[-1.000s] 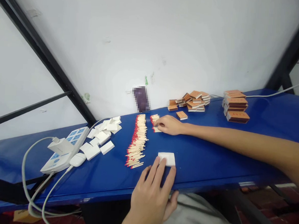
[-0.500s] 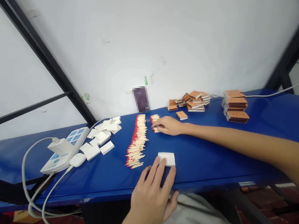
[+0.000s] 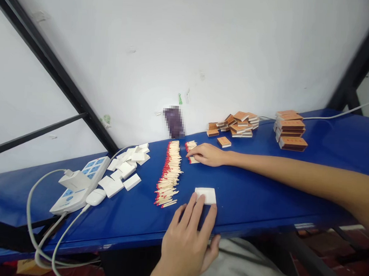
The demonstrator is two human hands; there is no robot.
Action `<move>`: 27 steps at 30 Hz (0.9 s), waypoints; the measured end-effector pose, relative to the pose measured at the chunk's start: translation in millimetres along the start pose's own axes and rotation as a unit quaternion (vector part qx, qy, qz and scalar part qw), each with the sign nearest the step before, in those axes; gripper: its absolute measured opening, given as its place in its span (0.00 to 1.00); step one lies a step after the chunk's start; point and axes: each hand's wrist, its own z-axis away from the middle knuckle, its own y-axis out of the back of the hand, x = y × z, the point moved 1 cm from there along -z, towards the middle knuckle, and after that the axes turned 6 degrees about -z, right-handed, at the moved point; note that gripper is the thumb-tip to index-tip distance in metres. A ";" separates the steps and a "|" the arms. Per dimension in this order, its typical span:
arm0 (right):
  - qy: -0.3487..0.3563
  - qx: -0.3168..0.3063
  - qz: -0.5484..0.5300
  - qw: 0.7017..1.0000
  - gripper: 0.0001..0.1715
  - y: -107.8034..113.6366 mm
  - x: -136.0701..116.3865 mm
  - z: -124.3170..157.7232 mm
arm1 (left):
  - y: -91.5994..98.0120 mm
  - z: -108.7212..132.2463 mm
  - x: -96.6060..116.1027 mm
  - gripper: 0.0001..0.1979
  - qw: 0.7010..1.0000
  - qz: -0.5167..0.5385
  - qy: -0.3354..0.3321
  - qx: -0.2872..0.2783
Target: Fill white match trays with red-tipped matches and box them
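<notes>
My left hand (image 3: 187,241) rests on the near edge of the blue table (image 3: 262,197), fingers stretched flat, fingertips touching a white inner matchbox tray (image 3: 206,194). My right hand (image 3: 207,154) reaches across the table with its fingers curled over a small bunch of red-tipped matches (image 3: 190,146). Just to the left lies a long row of loose matches (image 3: 170,172).
A heap of white matchbox trays (image 3: 127,165) lies left of the matches. Further left are a white power strip (image 3: 80,181) with a plugged adapter and cables. Orange matchbox sleeves (image 3: 238,124) and a stack of matchboxes (image 3: 291,131) sit at the back right by the white wall.
My right hand's fingers have shifted slightly over the small bunch of matches. The left hand and white tray have stayed put.
</notes>
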 end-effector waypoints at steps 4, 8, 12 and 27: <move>-0.016 0.008 0.011 1.000 0.22 -0.2 0.1 0.2 | 0.9 -0.4 0.1 0.23 1.000 -0.001 0.000 -0.002; -0.028 0.004 0.020 0.999 0.21 -0.7 0.9 -0.3 | 0.8 -0.8 -0.3 0.23 1.000 -0.001 0.000 -0.001; -0.019 0.014 0.003 1.000 0.21 -0.6 0.4 0.0 | -0.4 -0.3 -0.6 0.23 1.000 -0.004 -0.001 -0.002; -0.041 0.038 0.017 0.998 0.18 -1.2 0.6 -0.3 | 1.7 -1.3 0.0 0.23 1.000 -0.005 -0.002 -0.011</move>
